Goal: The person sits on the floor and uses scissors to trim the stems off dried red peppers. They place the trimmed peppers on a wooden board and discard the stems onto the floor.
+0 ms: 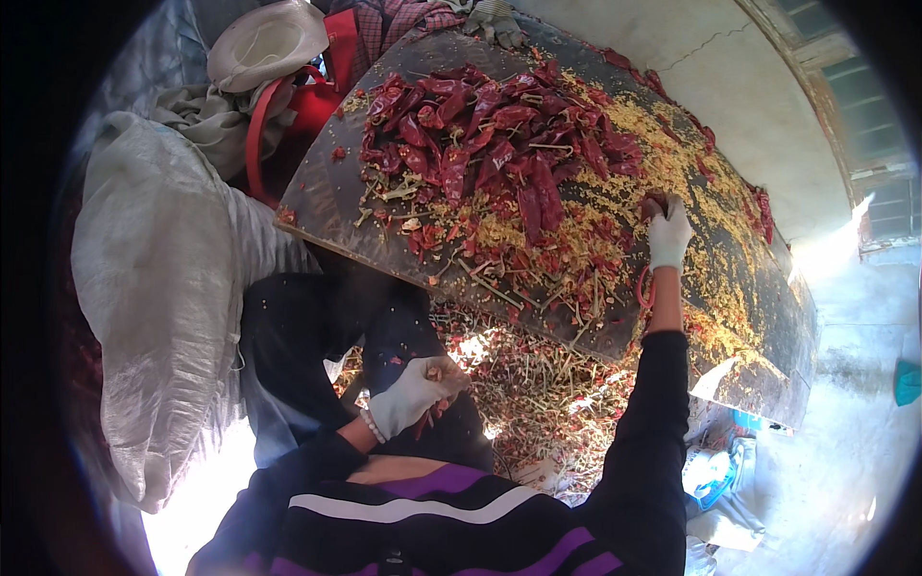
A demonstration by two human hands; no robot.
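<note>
My left hand (421,389), in a white glove with stained fingers and a beaded bracelet at the wrist, is held above my lap. Its fingers are curled around dried red chili pepper (431,417), and dark red pieces hang below the palm. My right hand (668,229), also gloved, reaches over the board (317,194), its fingers drawn together over yellow seeds (709,237). Whether something is pinched in those reddish-brown fingertips is unclear. Left of it lies a heap of whole dried red chilies (490,129), with stems, torn skins and seeds (533,252) along its near side.
A large white woven sack (158,302) stands at my left. Behind it are a straw hat (266,45) and a red bag (306,122). Stems and red scraps (533,389) litter the floor below the board. Gloves (497,21) lie at the far edge, near a wall (677,36).
</note>
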